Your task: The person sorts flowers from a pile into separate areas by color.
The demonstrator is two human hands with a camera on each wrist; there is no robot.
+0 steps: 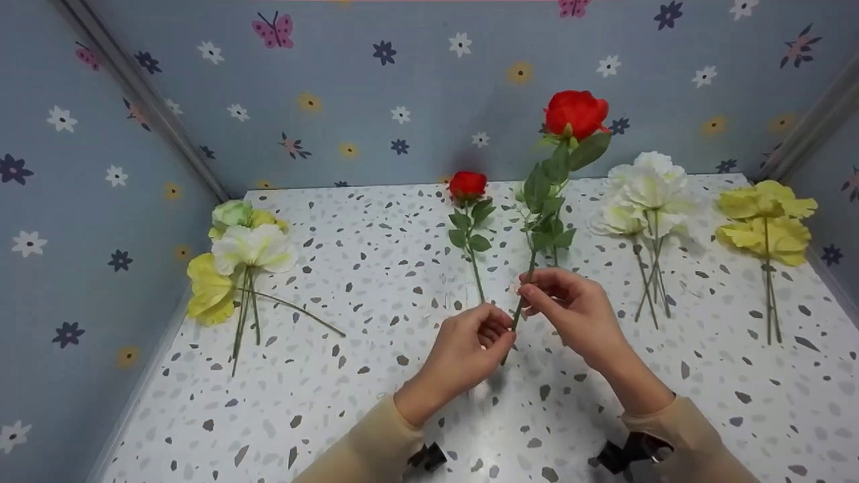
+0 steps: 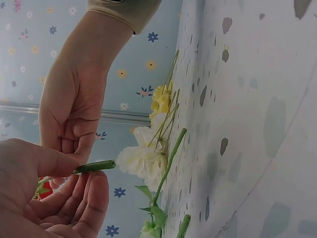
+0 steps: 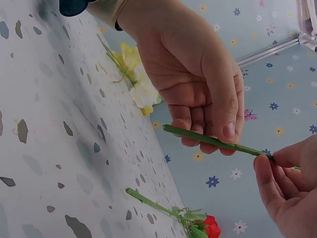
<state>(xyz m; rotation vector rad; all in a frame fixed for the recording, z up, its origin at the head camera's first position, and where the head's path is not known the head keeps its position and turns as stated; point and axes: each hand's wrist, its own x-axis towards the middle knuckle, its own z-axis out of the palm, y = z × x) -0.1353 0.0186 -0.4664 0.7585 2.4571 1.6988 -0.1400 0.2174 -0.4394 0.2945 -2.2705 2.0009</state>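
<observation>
Both hands hold the green stem of a red rose (image 1: 576, 115), which is tilted with its bloom up and to the right. My left hand (image 1: 463, 349) pinches the stem low down, and the cut stem end (image 2: 101, 166) sticks out past its fingers. Just above, my right hand (image 1: 577, 315) pinches the same stem between thumb and fingertips. A second, smaller red rose (image 1: 468, 184) lies on the table behind the left hand. Partly hidden behind the held rose lies another leafy stem (image 1: 556, 238) with a pale green flower.
White flowers (image 1: 649, 188) and yellow flowers (image 1: 765, 231) lie to the right on the speckled table (image 1: 376, 416). At the left is a mixed pile with a white flower (image 1: 251, 248), yellow ones and a pale green one. Patterned panels (image 1: 429, 87) enclose the back and sides.
</observation>
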